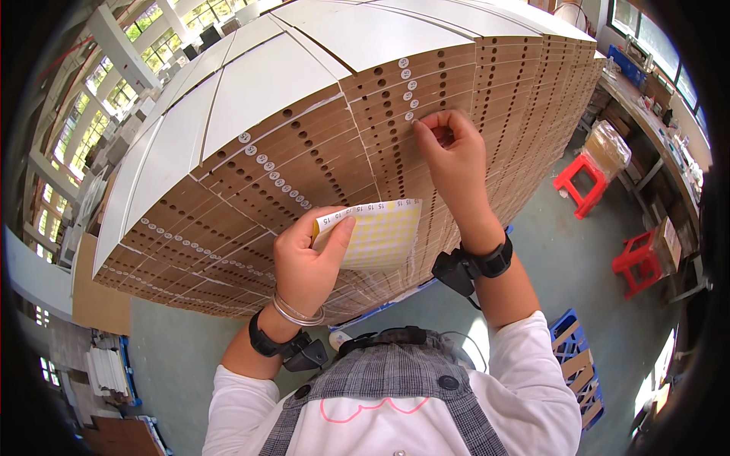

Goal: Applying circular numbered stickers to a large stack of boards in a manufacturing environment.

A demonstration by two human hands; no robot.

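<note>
A tall stack of white-faced boards (304, 91) with brown drilled edges fills the view in front of me. My left hand (308, 254) holds a yellow sheet of small round stickers (380, 232) by its upper left corner, thumb on top. My right hand (449, 152) is raised against the brown edges, its fingertips pinched on a small round white sticker (417, 120) at the bottom of a column of white stickers (407, 85). Another diagonal row of stickers (274, 176) runs across the edges to the left.
Two red stools (582, 182) (637, 262) stand on the grey floor at right, near a workbench (654, 129) and a wrapped package (608, 146). A blue crate with cardboard (578, 365) lies at lower right. Windows and columns line the left side.
</note>
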